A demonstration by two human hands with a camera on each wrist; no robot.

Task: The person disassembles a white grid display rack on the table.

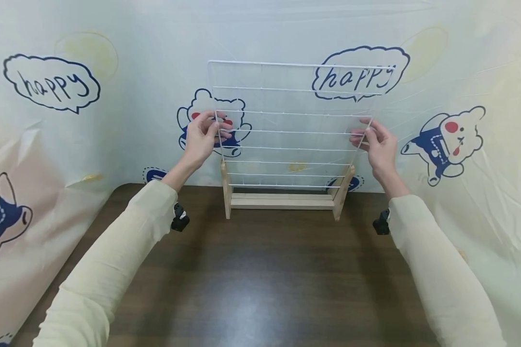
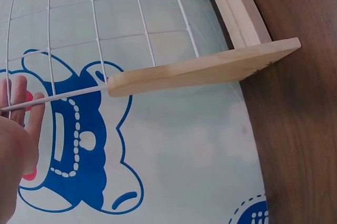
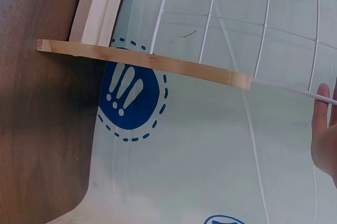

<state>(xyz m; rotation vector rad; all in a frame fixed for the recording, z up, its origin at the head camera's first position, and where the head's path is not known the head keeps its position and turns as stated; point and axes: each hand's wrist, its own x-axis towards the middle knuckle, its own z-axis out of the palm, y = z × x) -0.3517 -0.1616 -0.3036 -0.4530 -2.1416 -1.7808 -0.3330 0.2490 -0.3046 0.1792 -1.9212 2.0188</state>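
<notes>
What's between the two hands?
The white grid spans from the left hand to the right hand; the head view shows it, with the backdrop visible through it.

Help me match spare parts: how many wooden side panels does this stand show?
2. The left side panel is at the left end of the wooden crossbar; the right side panel is at its right end. No others appear hidden.

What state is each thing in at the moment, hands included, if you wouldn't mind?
Wooden stand: upright on the brown table
White wire grid: raised, its lower part between the stand's sides
Left hand: pinching the grid's left edge
Right hand: pinching the grid's right edge
Printed sheet: behind, creased in places
</notes>
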